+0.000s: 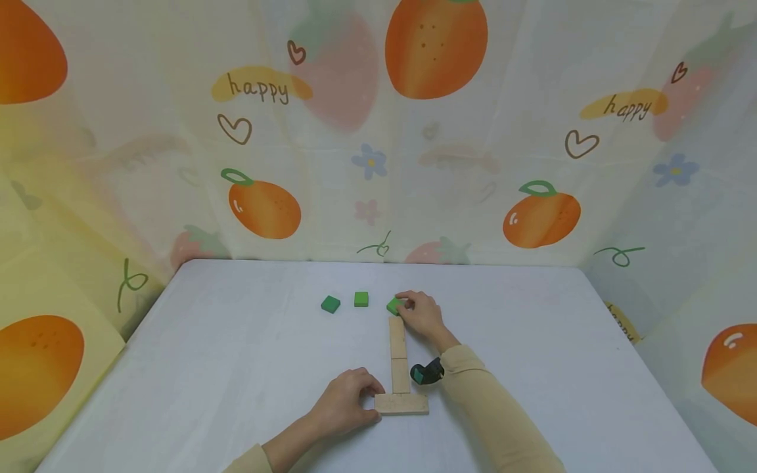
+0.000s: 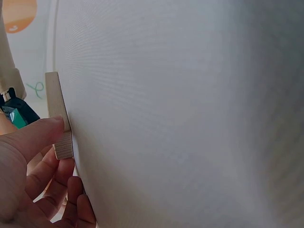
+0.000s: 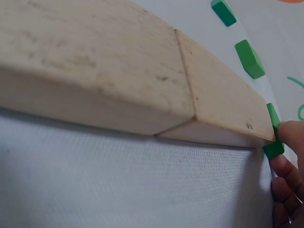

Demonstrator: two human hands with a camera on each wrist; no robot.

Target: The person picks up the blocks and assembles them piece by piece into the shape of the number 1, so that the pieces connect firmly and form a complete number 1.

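Observation:
Two plain wooden blocks lie end to end on the white table, the farther block (image 1: 397, 337) and the nearer block (image 1: 400, 375). Across their near end lies a crosswise wooden block (image 1: 402, 405), making an upside-down T. My left hand (image 1: 345, 402) pinches the left end of that crosswise block, thumb (image 2: 47, 130) on its near side. At the far end of the row, my right hand (image 1: 422, 315) pinches a green block (image 1: 393, 305) between thumb and fingers. In the right wrist view this green block (image 3: 273, 148) stands right by the wood's end; contact is unclear.
A light green block (image 1: 361, 299) and a darker green block (image 1: 330, 304) lie left of the right hand. The black wrist camera (image 1: 427, 372) on the right arm is beside the wooden row. A fruit-print curtain (image 1: 378, 177) hangs behind the white table (image 1: 236, 341).

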